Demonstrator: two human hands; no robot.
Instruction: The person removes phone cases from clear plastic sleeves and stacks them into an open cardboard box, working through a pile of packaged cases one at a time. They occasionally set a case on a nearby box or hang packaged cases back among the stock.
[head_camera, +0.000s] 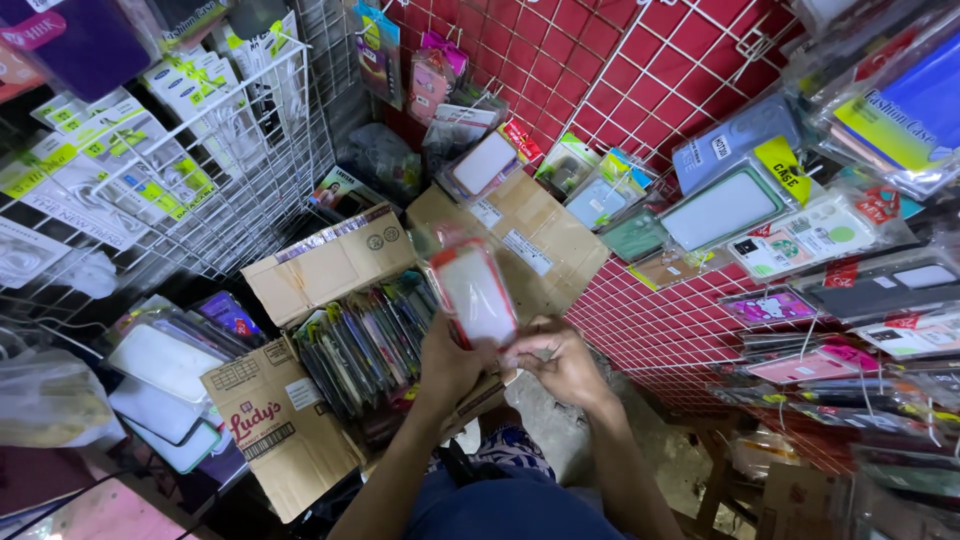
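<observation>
My left hand (450, 362) holds a phone case with a red rim (473, 292) wrapped in a clear plastic sleeve, raised upright above an open cardboard box (270, 420). My right hand (560, 362) grips the lower right corner of the same sleeve. The box below holds several packaged phone cases (365, 345) standing on edge in rows.
A white wire rack (200, 150) at left carries packaged earphones. A red wire grid (650, 60) at right and behind hangs with more packaged cases (725, 208). A second cardboard box (540, 240) sits behind. Flat white cases (165, 385) lie stacked at lower left.
</observation>
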